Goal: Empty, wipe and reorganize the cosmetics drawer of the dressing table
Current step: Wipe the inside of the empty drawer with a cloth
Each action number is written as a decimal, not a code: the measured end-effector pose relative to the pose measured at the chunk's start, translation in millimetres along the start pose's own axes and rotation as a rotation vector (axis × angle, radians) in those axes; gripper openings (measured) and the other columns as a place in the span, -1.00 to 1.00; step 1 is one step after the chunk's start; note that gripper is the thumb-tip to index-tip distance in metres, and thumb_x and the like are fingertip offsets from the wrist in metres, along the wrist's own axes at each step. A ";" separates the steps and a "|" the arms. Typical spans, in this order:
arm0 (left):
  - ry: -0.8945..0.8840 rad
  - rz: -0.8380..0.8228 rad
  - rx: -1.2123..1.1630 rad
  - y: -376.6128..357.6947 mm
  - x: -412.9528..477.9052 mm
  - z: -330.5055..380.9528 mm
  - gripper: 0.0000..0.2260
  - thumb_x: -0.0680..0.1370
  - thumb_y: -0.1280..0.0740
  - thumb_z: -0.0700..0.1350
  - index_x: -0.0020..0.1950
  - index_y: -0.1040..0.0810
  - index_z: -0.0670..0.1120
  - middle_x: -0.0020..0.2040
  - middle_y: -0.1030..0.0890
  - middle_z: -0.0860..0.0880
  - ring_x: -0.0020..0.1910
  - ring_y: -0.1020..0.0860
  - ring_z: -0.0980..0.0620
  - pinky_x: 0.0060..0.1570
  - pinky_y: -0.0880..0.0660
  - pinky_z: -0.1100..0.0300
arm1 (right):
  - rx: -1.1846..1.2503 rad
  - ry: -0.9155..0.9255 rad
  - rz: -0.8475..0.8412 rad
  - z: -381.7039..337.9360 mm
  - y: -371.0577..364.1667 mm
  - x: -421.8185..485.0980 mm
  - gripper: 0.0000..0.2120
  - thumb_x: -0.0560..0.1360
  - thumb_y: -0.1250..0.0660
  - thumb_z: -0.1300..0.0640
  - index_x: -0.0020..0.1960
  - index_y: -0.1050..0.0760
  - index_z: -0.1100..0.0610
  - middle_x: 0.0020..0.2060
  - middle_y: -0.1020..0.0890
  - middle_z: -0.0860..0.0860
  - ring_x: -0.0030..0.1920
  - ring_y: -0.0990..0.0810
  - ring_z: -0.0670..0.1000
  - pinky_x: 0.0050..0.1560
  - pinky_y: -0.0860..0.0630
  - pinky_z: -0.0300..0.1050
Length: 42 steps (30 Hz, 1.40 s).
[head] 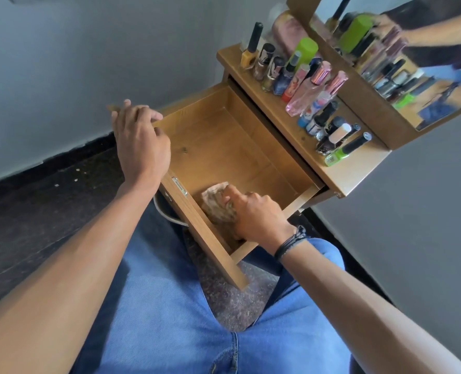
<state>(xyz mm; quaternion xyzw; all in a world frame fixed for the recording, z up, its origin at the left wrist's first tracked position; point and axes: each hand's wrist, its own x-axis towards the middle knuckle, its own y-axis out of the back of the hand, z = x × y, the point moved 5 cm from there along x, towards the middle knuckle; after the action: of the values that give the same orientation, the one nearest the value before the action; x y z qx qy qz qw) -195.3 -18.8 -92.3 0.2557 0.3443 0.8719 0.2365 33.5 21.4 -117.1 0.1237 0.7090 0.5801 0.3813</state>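
The wooden drawer of the dressing table is pulled out wide and holds no cosmetics. My left hand grips the drawer's left front corner and rim. My right hand is inside the drawer at its near right corner, pressing a crumpled beige cloth onto the bottom. Several cosmetics bottles stand in a row on the table top, among them nail polishes, pink perfume bottles and a green-capped can.
A mirror stands at the back of the table and reflects the bottles and an arm. A metal handle hangs on the drawer front. My knees in blue jeans are below the drawer. Grey walls flank the table.
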 end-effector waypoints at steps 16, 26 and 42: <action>0.011 0.001 0.015 -1.9 1.2 -1.7 -0.64 0.51 -0.15 -0.39 0.18 -0.57 -0.11 0.36 -0.52 -0.08 0.57 -0.20 -0.07 0.60 0.11 0.05 | -0.062 0.018 0.108 40.6 11.1 15.4 -0.61 0.50 -0.37 0.14 0.30 -0.41 0.04 -0.35 -0.41 -0.04 -0.27 -0.60 0.17 -0.32 -0.43 -0.08; 0.013 -0.015 0.038 -1.5 1.5 -0.8 -0.65 0.53 -0.15 -0.40 0.17 -0.57 -0.09 0.39 -0.50 -0.06 0.58 -0.19 -0.05 0.59 0.13 0.06 | 0.066 0.146 0.023 -11.1 -8.8 5.6 -0.63 0.49 -0.40 0.20 0.24 -0.39 0.01 -0.21 -0.54 -0.02 -0.32 -0.52 0.06 -0.47 -0.35 -0.18; 0.025 0.011 0.023 -1.8 3.1 -4.8 -0.66 0.52 -0.16 -0.38 0.15 -0.59 -0.11 0.35 -0.53 -0.01 0.57 -0.22 -0.02 0.58 0.10 0.07 | 0.084 0.261 -0.445 2.1 5.8 22.2 -0.36 0.42 -0.53 -0.17 0.39 -0.31 -0.13 -0.16 -0.56 -0.08 -0.23 -0.49 -0.08 -0.24 -0.42 -0.04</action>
<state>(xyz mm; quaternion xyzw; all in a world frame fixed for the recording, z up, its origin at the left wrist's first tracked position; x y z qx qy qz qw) -200.2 -18.1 -95.8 0.2493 0.3559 0.8723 0.2241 18.3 38.4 -120.7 -0.0954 0.7853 0.4633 0.3994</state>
